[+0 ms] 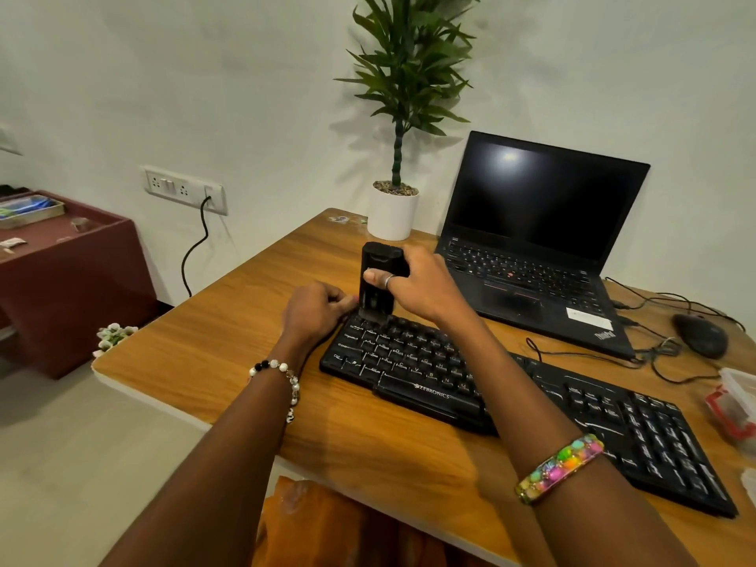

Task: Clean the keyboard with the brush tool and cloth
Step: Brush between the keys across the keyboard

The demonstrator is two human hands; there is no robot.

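A black keyboard [532, 407] lies slantwise on the wooden desk [229, 354]. My right hand [425, 284] grips a black boxy brush tool [378, 280] and holds it upright, its lower end touching the keys at the keyboard's far left corner. My left hand [315, 308] is curled at that same corner, fingertips against the keyboard's edge beside the tool's base. Whether it pinches the keyboard I cannot tell. No cloth is in view.
An open black laptop [540, 243] with a dark screen sits behind the keyboard. A potted plant [392, 210] stands at the desk's back edge. A black mouse [701, 335] and cables lie at right, with a clear red-lidded container [736, 411] near the right edge.
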